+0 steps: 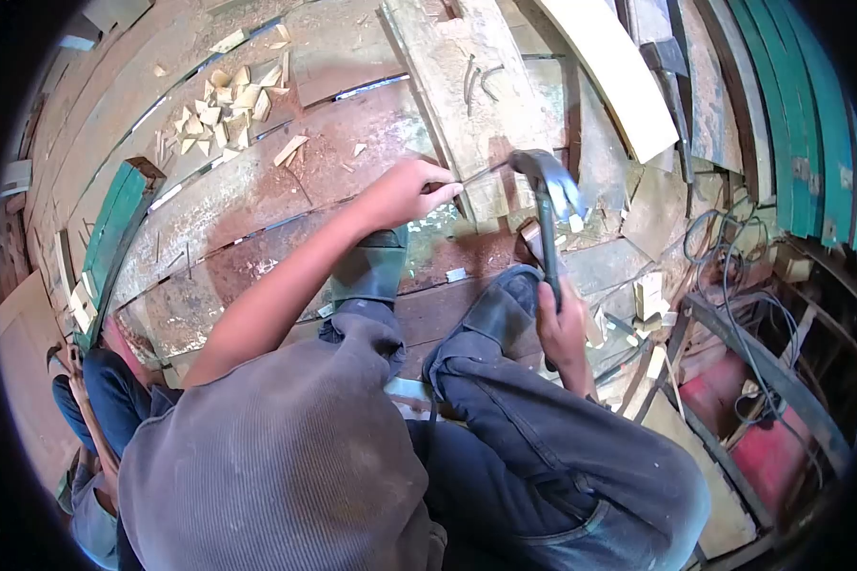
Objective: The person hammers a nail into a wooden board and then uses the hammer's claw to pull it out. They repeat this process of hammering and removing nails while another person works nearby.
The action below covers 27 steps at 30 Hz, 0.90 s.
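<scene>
My left hand point(417, 195) pinches one end of a thin nail point(486, 173) between thumb and fingers, low beside a worn plank point(486, 119). The nail lies slanted, its far end right at the head of a hammer point(548, 224). Wrapped round the hammer's dark handle is my right hand point(564, 328), above my right knee. The shiny hammer head overlaps the plank's right edge in this view. Farther up the plank lie bent nails point(490, 84).
Wood offcuts point(224, 109) are heaped on the floorboards at upper left. A second hammer point(674, 100) lies by a pale board point(628, 86). Loose cable point(733, 257) tangles at right, near green planks point(809, 124). Another person point(105, 409) sits at lower left.
</scene>
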Each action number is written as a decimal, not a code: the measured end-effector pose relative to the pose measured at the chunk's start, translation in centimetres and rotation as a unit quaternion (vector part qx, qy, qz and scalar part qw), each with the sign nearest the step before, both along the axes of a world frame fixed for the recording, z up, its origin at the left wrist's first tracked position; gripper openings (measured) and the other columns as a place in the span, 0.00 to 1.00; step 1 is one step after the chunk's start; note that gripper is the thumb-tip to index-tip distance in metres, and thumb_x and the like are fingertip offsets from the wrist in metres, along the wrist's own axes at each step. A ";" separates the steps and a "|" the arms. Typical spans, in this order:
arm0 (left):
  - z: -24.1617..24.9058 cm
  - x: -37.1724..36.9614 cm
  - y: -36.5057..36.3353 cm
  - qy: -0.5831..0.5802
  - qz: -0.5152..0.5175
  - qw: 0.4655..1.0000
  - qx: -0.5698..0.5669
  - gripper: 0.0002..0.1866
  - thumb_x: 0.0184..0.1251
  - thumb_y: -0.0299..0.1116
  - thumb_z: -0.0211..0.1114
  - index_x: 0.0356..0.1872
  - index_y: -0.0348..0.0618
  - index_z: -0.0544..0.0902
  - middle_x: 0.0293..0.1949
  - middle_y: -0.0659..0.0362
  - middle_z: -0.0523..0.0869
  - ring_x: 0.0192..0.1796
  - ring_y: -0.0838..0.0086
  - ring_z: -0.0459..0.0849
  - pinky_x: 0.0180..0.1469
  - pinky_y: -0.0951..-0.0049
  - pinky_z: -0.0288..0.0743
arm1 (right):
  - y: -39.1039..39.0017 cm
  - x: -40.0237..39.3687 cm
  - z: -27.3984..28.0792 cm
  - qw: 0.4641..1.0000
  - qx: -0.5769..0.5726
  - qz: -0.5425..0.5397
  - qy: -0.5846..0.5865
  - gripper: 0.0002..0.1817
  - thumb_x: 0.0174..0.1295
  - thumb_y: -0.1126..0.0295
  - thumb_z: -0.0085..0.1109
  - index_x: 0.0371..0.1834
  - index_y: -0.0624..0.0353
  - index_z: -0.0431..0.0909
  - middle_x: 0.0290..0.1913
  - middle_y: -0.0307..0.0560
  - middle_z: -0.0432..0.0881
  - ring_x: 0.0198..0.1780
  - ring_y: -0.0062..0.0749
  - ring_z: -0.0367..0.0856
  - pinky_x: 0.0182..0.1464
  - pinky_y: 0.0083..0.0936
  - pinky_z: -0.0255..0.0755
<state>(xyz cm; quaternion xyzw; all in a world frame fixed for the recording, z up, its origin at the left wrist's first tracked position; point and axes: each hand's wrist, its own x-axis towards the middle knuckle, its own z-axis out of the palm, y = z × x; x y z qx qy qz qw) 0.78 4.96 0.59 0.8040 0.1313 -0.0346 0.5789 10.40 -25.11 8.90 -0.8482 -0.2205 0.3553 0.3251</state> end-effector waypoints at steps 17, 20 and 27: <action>-0.7 -0.5 -0.4 0.038 0.000 0.998 -0.054 0.15 0.76 0.36 0.58 0.33 0.32 0.76 0.23 0.55 0.68 0.30 0.77 0.65 0.35 0.69 0.67 | -0.1 -0.6 3.3 0.990 0.111 -0.086 0.008 0.17 0.76 0.60 0.49 0.37 0.64 0.73 0.18 0.33 0.67 0.19 0.20 0.68 0.23 0.24 0.61; -1.0 -0.5 -0.6 0.046 -0.006 0.995 -0.085 0.15 0.78 0.37 0.55 0.35 0.33 0.75 0.24 0.57 0.67 0.32 0.78 0.66 0.37 0.69 0.67 | -0.1 -0.1 1.6 0.983 0.148 -0.004 -0.105 0.18 0.76 0.59 0.48 0.40 0.65 0.74 0.17 0.38 0.70 0.17 0.22 0.69 0.21 0.25 0.62; -0.9 -0.3 -0.4 0.090 0.020 0.981 -0.171 0.20 0.81 0.44 0.52 0.36 0.35 0.75 0.28 0.64 0.71 0.36 0.80 0.69 0.40 0.71 0.70 | 0.1 0.0 0.1 1.000 0.003 -0.006 -0.024 0.15 0.73 0.62 0.53 0.45 0.65 0.76 0.23 0.53 0.76 0.24 0.45 0.78 0.30 0.36 0.69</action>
